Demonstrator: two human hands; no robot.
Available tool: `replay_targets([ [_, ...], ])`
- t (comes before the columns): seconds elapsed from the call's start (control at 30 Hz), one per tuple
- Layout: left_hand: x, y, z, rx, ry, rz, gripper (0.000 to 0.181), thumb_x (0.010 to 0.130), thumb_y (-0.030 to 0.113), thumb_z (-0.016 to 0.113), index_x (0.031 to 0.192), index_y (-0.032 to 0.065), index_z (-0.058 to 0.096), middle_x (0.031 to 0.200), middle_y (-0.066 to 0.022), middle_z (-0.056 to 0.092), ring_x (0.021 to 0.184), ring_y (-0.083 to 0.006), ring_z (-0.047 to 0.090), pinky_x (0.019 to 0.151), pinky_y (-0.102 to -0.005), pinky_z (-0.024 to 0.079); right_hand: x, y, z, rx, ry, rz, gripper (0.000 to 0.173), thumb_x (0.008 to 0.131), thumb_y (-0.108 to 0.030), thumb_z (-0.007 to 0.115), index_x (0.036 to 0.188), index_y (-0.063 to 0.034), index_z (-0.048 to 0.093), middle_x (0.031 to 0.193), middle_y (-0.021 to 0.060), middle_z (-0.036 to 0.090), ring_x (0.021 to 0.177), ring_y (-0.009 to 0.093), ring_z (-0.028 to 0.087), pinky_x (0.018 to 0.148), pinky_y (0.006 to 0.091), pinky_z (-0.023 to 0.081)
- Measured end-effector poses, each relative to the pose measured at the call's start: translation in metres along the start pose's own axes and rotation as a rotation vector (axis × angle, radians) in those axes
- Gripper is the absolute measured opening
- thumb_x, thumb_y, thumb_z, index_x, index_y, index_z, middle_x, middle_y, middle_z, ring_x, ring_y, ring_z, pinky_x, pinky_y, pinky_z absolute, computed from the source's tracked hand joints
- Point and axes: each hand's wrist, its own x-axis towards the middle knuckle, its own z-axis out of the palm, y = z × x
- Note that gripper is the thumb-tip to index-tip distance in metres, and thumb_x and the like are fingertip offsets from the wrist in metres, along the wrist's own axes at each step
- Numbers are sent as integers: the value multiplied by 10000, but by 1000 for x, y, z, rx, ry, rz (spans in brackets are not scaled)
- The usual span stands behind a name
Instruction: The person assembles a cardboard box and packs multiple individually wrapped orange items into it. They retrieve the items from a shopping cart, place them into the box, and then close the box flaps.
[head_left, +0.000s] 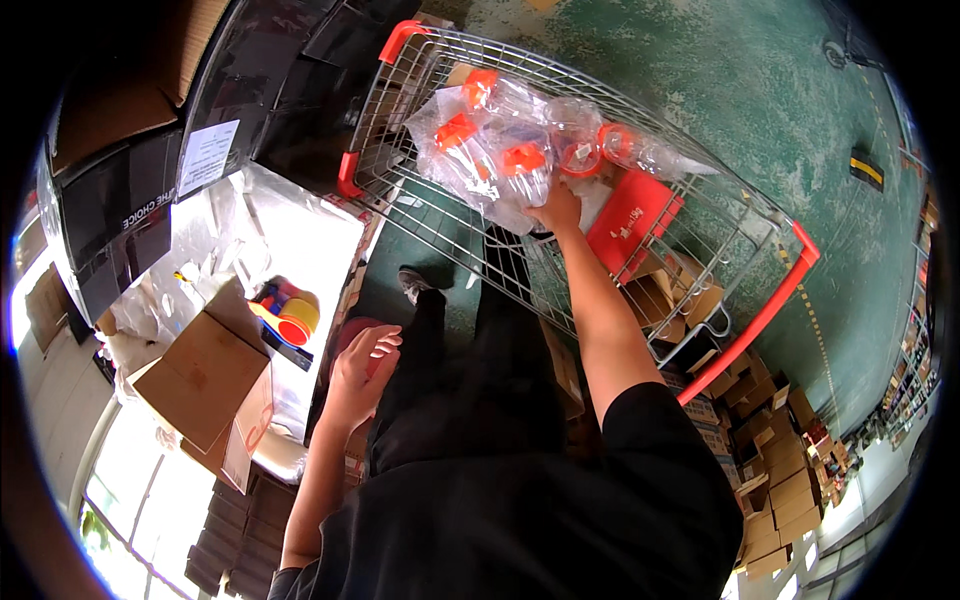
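My right hand (557, 208) reaches into a wire shopping cart (750, 225) with red corner pieces and a red handle. Its fingers are at the lower edge of a clear plastic bottle with an orange cap (524, 161), among several similar bottles in clear wrap; whether they grip it cannot be told. A red box (634, 217) lies in the cart just right of that hand. My left hand (365, 375) is raised beside my leg with curled fingers, near the white worktable, and nothing shows in it.
On the white worktable (330, 225) at left are an open cardboard box (202, 375), a tape dispenser (289, 322) and crumpled plastic. Black cartons (112, 225) stand behind it. Cardboard boxes (780, 480) are stacked at lower right. Green floor (787, 135) shows beyond the cart.
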Motion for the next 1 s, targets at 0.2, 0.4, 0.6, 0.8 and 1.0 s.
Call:
replay_targets([
  [0.2,84,-16,18,-440,-73,-126,339,1022,56,609,1346,-20,544,1153,-86,681,1123,-158,651,998,-305,505,19,16,18,828,-116,-185,909,625,-232,961,1385,5,522,1292,151,653,1190,267,631,1032,398,488],
  [0.4,326,-90,121,-600,68,-553,798,914,291,760,1491,-80,353,1337,-210,612,1298,-303,570,1106,-374,437,43,46,48,475,-98,-256,1173,626,-291,972,1554,-16,307,1483,205,507,1387,341,488,1174,394,364],
  [0.6,408,-151,194,-181,360,-668,1074,679,455,920,1354,-225,433,1351,-309,570,1241,-343,595,956,-423,516,38,-3,-16,506,-176,-190,907,605,-273,956,1365,-18,533,1311,217,611,1244,383,581,1059,434,451],
  [0.8,452,-162,185,-86,433,-730,1204,632,579,907,1442,-143,384,1374,-295,585,1215,-373,632,1011,-428,523,-2,-8,-85,544,244,-455,808,640,-159,952,1346,-22,583,1297,146,653,1214,296,614,1050,443,463],
  [1.0,412,-114,164,-64,512,-682,1046,629,528,908,1370,-75,482,1304,-283,627,1158,-367,657,955,-426,543,36,39,-68,469,193,-362,887,630,-318,976,1372,-47,574,1357,149,610,1294,328,534,1097,470,421],
])
